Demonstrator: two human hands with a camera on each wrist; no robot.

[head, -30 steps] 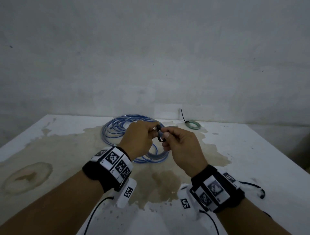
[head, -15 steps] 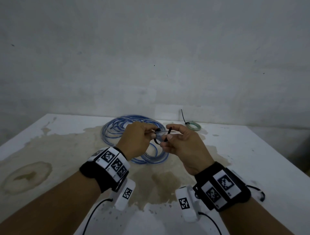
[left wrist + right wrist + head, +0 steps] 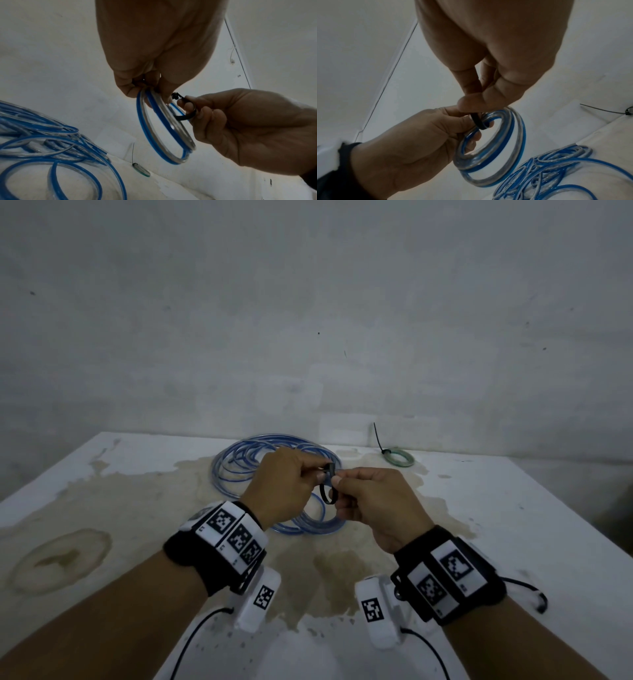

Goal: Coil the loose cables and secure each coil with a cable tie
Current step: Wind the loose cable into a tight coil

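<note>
Above the table, my left hand (image 3: 310,478) grips a small coil of blue and clear cable (image 3: 164,132) at its top, and its fingertips also touch the tie's head. A black cable tie (image 3: 328,492) loops around one side of that coil (image 3: 498,155). My right hand (image 3: 346,486) pinches the tie (image 3: 477,121) between thumb and forefinger, close against the left hand (image 3: 412,142). In the left wrist view the tie (image 3: 187,115) curves round the right hand's (image 3: 248,128) forefinger. A larger loose pile of blue cable (image 3: 260,462) lies on the table behind my hands.
A small green coil (image 3: 399,457) with a black tie whose tail sticks up lies at the back right of the stained white table (image 3: 513,508). A grey wall stands close behind the table. Thin black leads trail from the wrist cameras near the front edge.
Half a second ago the tie's two ends were held apart. The hands have since come together, and the tie now forms a closed loop between the fingertips.
</note>
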